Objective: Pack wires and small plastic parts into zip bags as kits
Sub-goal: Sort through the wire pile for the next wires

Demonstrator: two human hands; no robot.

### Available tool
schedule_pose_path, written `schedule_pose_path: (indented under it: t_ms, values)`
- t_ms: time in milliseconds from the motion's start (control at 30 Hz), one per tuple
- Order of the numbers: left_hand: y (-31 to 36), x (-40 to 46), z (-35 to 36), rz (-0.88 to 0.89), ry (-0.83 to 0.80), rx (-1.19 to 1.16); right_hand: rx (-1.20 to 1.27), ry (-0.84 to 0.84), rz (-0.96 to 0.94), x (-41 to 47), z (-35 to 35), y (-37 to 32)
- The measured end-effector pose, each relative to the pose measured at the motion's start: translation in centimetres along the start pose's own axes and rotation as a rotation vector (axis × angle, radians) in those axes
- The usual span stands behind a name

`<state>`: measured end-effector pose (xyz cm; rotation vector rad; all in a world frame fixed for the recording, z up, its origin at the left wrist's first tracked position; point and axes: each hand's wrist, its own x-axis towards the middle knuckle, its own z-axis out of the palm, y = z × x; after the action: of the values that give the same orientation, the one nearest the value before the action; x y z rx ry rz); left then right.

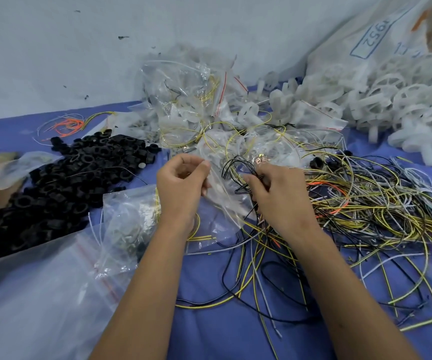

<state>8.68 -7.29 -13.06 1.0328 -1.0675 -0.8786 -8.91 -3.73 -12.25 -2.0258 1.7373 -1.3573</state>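
Head view: we work at a blue cloth-covered table point(222, 333) against a pale wall point(79, 48). Our left hand point(181, 183) pinches the edge of a clear zip bag point(220, 198) held between both hands; our right hand point(279, 193) pinches looped black wires point(238, 165) at the bag's mouth. The bag is crinkled and transparent.

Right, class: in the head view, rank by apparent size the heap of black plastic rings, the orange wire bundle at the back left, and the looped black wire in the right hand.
1. Heap of black plastic rings, by far the largest.
2 and 3. Orange wire bundle and looped black wire look alike; the bundle lies farther away, so unranked.
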Motion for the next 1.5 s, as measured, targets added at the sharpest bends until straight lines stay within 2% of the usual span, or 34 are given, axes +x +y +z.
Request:
schedule_pose_path:
  t_ms: [100, 167, 233, 333, 433, 567, 700, 833, 933, 1000, 1100, 1333, 1400, 1467, 1500]
  values:
    - [-0.6, -0.1, 0.1, 0.007, 0.004, 0.164, 0.189, 0.135, 0.043, 0.0, -0.5, -0.7]
    - [-1.1, -0.3, 0.2, -0.036, 0.007, 0.231, 0.269, 0.152, 0.026, 0.1, -0.9, -1.2]
    - [-1.3, -0.4, 0.2, -0.073, 0.011, 0.218, 0.274, 0.067, 0.012, -0.1, -0.9, -1.5]
    - [-1.2, -0.2, 0.2, -0.095, 0.027, 0.166, 0.08, -0.048, -0.003, -0.2, -0.5, -0.9]
    - [-0.9, -0.1, 0.0, -0.101, -0.004, 0.062, -0.075, -0.054, 0.022, 0.0, -0.6, -0.3]
    - [-0.5, -0.1, 0.0, -0.088, -0.024, -0.021, -0.063, -0.074, 0.031, -0.1, -0.7, -0.1]
    - [-0.2, -0.6, 0.3, -0.015, -0.017, 0.027, 0.045, -0.255, -0.106, -0.3, -0.3, -1.2]
    - [0.6, -1.2, 1.0, 0.132, -0.063, 0.128, -0.046, -0.406, -0.132, -0.7, 0.3, -1.6]
    - [1.0, -2.0, 2.2, 0.205, -0.125, 0.174, 0.013, -0.371, -0.066, -0.7, 0.4, -1.6]
    - [1.4, -2.5, 2.8, 0.231, -0.138, 0.189, 0.14, -0.329, 0.007, -0.5, 0.4, -1.6]
    - [1.5, -2.4, 2.7, 0.23, -0.144, 0.169, 0.337, -0.36, 0.134, -0.5, 0.9, -2.0]
    - [2.0, -2.5, 2.7, 0.133, -0.186, -0.039, 0.429, -0.445, 0.124, -1.1, 1.7, -2.7]
    - [2.2, -2.4, 2.4, 0.116, -0.177, -0.1, 0.491, -0.389, 0.181, -1.0, 1.7, -2.6]
    - [2.1, -2.2, 2.2, 0.104, -0.186, -0.153, 0.411, -0.255, 0.166, -0.9, 1.8, -2.1]
    - [2.0, -2.2, 2.2, 0.099, -0.189, -0.174, 0.368, -0.245, 0.129, -0.8, 1.8, -2.0]
